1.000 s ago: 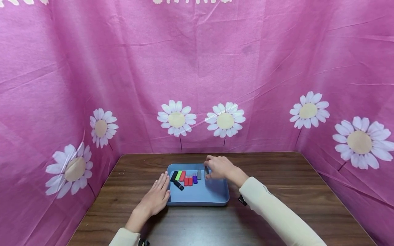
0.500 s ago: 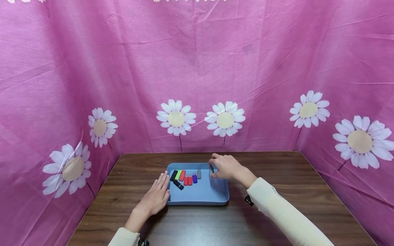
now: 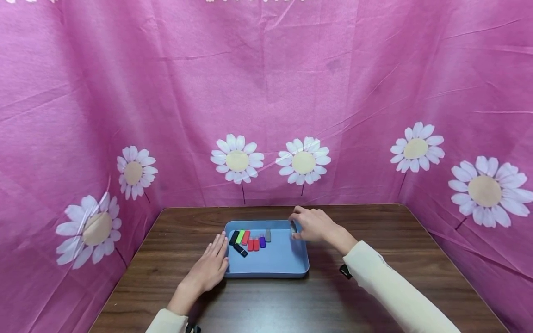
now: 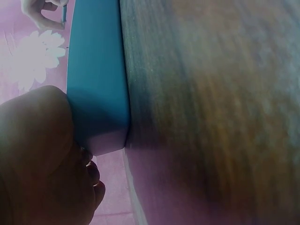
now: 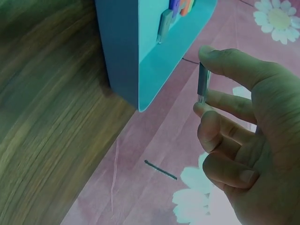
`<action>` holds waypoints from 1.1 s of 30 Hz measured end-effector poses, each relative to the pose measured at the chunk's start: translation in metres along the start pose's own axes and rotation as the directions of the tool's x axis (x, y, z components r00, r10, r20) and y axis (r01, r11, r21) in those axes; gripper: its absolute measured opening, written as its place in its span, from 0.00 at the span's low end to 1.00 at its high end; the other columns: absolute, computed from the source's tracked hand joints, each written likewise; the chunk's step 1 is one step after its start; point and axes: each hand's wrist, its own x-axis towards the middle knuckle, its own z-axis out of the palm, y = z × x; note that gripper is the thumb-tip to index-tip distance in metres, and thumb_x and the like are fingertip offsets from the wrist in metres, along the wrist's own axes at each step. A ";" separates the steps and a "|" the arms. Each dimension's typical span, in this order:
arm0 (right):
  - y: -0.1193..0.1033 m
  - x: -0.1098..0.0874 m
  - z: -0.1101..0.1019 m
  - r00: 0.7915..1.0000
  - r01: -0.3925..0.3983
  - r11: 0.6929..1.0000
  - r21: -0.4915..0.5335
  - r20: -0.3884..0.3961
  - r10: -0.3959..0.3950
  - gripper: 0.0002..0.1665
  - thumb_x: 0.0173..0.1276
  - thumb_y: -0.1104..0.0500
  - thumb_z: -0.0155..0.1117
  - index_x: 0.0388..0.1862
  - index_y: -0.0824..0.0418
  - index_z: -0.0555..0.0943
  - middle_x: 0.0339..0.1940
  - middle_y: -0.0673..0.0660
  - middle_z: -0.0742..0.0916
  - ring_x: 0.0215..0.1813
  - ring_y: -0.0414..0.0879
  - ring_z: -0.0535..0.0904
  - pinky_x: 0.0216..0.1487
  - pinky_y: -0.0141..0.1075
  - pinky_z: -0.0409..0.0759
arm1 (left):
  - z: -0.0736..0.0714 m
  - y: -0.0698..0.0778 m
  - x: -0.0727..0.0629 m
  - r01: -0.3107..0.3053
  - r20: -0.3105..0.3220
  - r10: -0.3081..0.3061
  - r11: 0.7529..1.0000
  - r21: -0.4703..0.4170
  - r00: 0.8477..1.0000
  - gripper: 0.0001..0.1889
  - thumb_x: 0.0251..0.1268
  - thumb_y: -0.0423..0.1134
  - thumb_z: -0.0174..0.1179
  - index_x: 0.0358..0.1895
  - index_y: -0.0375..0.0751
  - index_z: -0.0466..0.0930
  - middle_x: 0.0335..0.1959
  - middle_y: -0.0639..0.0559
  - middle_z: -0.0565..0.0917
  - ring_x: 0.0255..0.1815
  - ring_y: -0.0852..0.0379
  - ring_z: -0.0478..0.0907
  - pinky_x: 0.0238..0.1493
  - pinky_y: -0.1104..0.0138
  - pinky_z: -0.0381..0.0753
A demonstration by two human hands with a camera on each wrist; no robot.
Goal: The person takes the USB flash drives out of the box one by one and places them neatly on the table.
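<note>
Right of centre, right hand [image 3: 316,225] pinches a grey stick [image 5: 203,82] we judge light, stiff, best end-held; left hand [image 3: 208,267] straight-fingered.

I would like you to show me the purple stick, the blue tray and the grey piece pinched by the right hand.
Purple stick [image 3: 262,242]: head view, middle of its purple body.
Blue tray [image 3: 275,264]: head view, bare floor towards the near wall.
Grey piece [image 5: 202,80]: right wrist view, middle of its visible side.
</note>
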 end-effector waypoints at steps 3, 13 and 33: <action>0.004 -0.004 -0.001 1.000 0.000 1.000 0.001 -0.010 0.001 0.29 0.60 0.42 0.83 0.57 0.54 0.89 0.45 0.49 0.84 0.26 0.41 0.73 0.29 0.36 0.76 | -0.001 0.001 -0.001 0.004 0.008 -0.004 1.000 -0.003 1.000 0.33 0.87 0.45 0.46 0.85 0.31 0.54 0.89 0.39 0.50 0.90 0.40 0.48 0.88 0.45 0.54; 0.021 -0.016 -0.006 0.999 -0.016 0.999 0.029 -0.031 0.017 0.28 0.60 0.44 0.82 0.57 0.54 0.89 0.44 0.49 0.83 0.25 0.38 0.72 0.28 0.34 0.74 | -0.003 0.003 -0.004 0.009 0.019 -0.009 1.000 -0.013 1.000 0.33 0.87 0.45 0.47 0.85 0.31 0.54 0.89 0.39 0.51 0.90 0.40 0.48 0.88 0.44 0.54; 0.055 -0.027 -0.003 0.994 -0.111 0.992 0.065 0.012 0.111 0.30 0.62 0.48 0.81 0.61 0.57 0.87 0.49 0.53 0.84 0.28 0.41 0.74 0.31 0.38 0.78 | -0.004 0.003 -0.002 0.000 0.001 0.000 1.000 -0.017 1.000 0.33 0.86 0.43 0.47 0.84 0.30 0.55 0.89 0.38 0.51 0.90 0.39 0.48 0.87 0.43 0.54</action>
